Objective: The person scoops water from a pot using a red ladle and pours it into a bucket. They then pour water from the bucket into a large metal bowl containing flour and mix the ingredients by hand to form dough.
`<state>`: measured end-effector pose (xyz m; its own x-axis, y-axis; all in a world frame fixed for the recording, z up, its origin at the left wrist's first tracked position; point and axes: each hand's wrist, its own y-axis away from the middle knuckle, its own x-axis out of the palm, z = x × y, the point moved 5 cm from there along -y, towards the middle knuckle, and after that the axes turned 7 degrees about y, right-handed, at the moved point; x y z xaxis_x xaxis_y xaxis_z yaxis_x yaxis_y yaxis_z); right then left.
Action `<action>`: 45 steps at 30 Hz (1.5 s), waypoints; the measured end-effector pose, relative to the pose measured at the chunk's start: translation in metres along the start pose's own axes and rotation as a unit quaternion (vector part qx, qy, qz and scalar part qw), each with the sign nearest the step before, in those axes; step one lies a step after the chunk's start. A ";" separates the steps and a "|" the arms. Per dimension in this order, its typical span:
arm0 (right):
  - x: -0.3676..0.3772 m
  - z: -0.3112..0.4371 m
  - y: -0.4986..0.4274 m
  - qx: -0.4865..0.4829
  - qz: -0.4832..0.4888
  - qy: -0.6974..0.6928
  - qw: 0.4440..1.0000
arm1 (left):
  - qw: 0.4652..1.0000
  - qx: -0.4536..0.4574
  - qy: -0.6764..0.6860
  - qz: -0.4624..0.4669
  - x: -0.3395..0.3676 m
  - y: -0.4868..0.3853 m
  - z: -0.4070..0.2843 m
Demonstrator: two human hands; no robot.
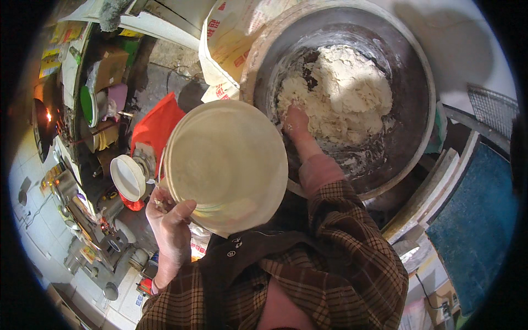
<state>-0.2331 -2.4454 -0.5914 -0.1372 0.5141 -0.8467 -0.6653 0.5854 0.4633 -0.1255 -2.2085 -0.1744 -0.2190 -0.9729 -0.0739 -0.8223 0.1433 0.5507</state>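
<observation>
My left hand [171,216] grips the rim of a pale plastic bucket [227,165], thumb over the edge; the bucket is held up left of the basin. A large round basin [427,103] with a dark, flour-streaked inside holds a big mass of rough, shaggy dough [350,86]. My right hand [295,120] reaches into the basin at the left lower side of the dough. Its fingers are sunk in the dough and hidden, so whether they close on any of it does not show.
A printed flour sack [231,41] stands against the basin's upper left. Red cloth or plastic [154,123] and a round white container [128,177] lie left of the bucket. Shelves with boxes and a flame [48,115] are further left. A blue board [474,227] lies to the right.
</observation>
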 end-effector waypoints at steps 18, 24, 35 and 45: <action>-0.004 -0.002 0.002 0.022 -0.057 0.007 0.998 | 1.000 -0.012 0.011 -0.012 -0.001 0.000 0.001; 0.019 -0.007 -0.008 0.003 -0.002 0.009 1.000 | 1.000 0.003 0.002 0.009 0.007 0.001 -0.004; -0.018 -0.010 -0.024 0.012 -0.052 -0.072 0.996 | 0.999 0.007 0.034 -0.003 -0.033 -0.014 0.019; -0.044 -0.034 0.025 0.010 0.122 0.031 0.992 | 0.999 -0.011 0.049 0.000 -0.038 -0.019 0.022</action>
<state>-0.2690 -2.4743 -0.5516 -0.3377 0.6025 -0.7232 -0.5917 0.4617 0.6609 -0.1138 -2.1703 -0.2004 -0.1651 -0.9863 0.0065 -0.8107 0.1395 0.5687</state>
